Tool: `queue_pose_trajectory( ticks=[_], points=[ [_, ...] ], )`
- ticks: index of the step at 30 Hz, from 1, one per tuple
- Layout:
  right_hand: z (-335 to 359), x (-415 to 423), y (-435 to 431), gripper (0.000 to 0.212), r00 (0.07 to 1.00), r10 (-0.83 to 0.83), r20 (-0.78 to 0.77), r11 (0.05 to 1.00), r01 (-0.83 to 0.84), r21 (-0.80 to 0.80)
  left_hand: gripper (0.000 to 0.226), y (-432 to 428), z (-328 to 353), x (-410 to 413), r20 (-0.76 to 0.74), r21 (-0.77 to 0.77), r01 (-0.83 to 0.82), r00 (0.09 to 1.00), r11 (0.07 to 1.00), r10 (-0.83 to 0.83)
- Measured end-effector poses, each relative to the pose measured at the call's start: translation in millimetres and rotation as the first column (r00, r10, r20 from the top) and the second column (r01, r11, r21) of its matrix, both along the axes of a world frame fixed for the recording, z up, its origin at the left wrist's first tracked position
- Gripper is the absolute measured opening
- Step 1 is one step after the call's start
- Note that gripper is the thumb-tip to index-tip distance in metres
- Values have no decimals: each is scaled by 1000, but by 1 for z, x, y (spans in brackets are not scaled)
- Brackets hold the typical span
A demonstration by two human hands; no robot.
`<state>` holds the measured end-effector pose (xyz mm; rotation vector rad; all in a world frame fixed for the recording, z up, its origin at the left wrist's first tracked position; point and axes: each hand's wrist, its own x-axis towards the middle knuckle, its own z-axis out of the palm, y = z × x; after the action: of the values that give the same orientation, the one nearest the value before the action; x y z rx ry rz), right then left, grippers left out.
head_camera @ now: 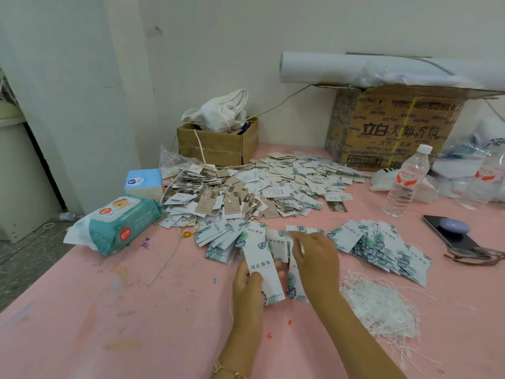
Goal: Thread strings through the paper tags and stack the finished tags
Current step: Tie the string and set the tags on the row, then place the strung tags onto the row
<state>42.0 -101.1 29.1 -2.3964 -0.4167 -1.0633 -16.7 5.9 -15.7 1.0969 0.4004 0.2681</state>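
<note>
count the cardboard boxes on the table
2: a small open box at the back behind the tag pile, and a large printed box back right under a white roll. Others may be hidden.

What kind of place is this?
Probably a small workroom for stringing clothing tags by hand: a heap of paper tags, a bundle of white strings and a cardboard box on the pink table.
</note>
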Motion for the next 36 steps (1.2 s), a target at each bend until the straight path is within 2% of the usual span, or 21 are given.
queue_pose_trajectory(
  ticks=[2,4,5,7,8,12,15,18,20,22,24,26,27,29,30,32,36],
  points=[
    [6,-5,-5,29,992,-50,114,990,34,137,50,-1,0,0,-6,-7,38,999,999,-38],
    [7,-13,-12,18,974,-57,218,982,15,190,54,-2,1,-1,19,-48,82,997,995,-81],
    [5,-18,-15,12,965,-31,261,984,-17,179,50,-5,2,-1,49,-85,107,993,991,-103],
    [-3,-29,-21,14,952,53,300,990,-89,106,36,-10,6,-3,96,-198,148,987,969,-131],
    [-8,-34,-23,15,948,103,301,991,-125,54,38,-12,8,-4,103,-259,162,985,952,-139],
    [-34,-47,-30,7,937,258,237,966,-241,-96,49,-14,11,-11,168,-354,261,962,898,-214],
    [-43,-45,-30,21,934,323,153,939,-297,-172,36,-12,9,-12,224,-262,298,944,918,-243],
    [-43,-46,-30,20,921,387,53,917,-378,-128,42,-13,7,-15,190,-121,324,935,938,-298],
    [-40,-49,-34,17,896,443,-24,892,-443,-93,44,-12,5,-16,151,-73,291,949,954,-278],
    [-38,-50,-40,27,893,446,-58,893,-449,-39,45,-11,4,-15,143,-62,262,957,963,-251],
    [-33,-47,-49,22,950,311,-23,950,-310,34,44,-11,3,-13,125,-28,240,964,970,-235],
    [-33,-41,-60,9,999,19,-34,996,-16,92,42,-11,3,-13,106,19,240,965,971,-241],
    [-33,-39,-65,14,986,-114,-119,987,126,98,42,-12,3,-13,97,34,242,965,970,-244],
    [-37,-36,-73,20,895,-261,-362,959,282,4,43,-12,2,-12,81,50,244,965,968,-248],
    [-39,-35,-75,22,837,-302,-457,950,303,-72,44,-12,1,-11,73,60,247,965,967,-251],
    [-44,-34,-75,21,779,-346,-523,938,300,-174,49,-12,0,-11,61,93,253,964,963,-259],
    [-40,-35,-72,11,787,-366,-497,931,311,-194,68,-14,3,-13,73,164,267,957,950,-281]
  ],
)
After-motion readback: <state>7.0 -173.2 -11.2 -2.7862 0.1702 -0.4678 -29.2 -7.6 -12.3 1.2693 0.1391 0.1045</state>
